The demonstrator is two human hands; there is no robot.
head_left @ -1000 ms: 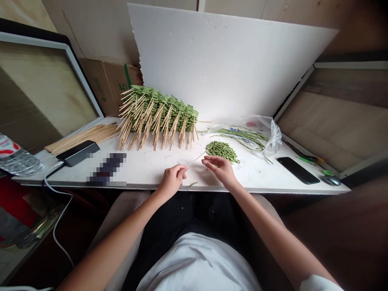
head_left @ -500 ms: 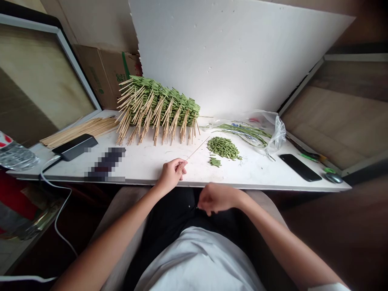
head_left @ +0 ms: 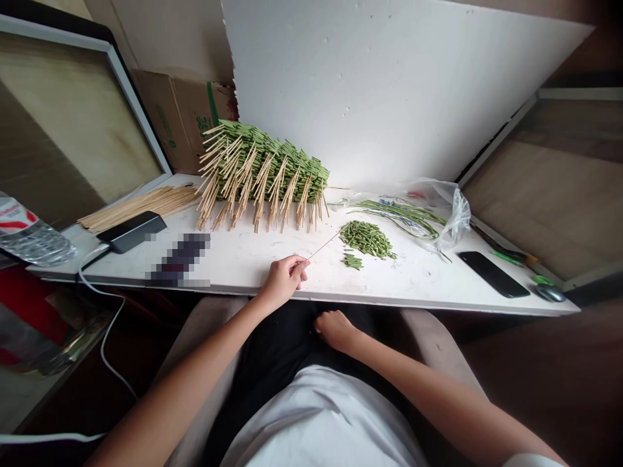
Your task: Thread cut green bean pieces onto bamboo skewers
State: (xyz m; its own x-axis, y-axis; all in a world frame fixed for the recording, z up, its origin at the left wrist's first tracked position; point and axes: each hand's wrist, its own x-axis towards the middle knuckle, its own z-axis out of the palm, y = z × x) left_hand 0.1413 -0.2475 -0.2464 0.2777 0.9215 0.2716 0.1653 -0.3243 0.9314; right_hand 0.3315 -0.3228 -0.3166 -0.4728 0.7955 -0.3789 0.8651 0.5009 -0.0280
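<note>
My left hand [head_left: 287,279] is at the front edge of the white desk, thumb and fingers pinching a thin bamboo skewer [head_left: 325,244]. The bare skewer slants up and right, its tip by a pile of short-cut green bean pieces [head_left: 367,239]. A few cut pieces [head_left: 353,261] lie in a small row just in front of that pile. Over my lap, below the desk edge, my right hand [head_left: 335,329] is closed with its fingers curled under; what it may hold is hidden. Behind my left hand a large stack of skewered green beans [head_left: 272,162] has its bare skewer ends facing me.
Loose bamboo skewers [head_left: 141,204] lie at the left, near a black device [head_left: 131,231] with a white cable and a plastic bottle [head_left: 32,230]. Long whole beans [head_left: 399,211] rest on a clear plastic bag [head_left: 460,211]. A phone [head_left: 494,274] and mouse [head_left: 549,292] sit at right.
My right hand has drawn down and slightly left over my lap, its fingers curling out of sight. My left hand still pinches the skewer. The whole view has shifted slightly.
</note>
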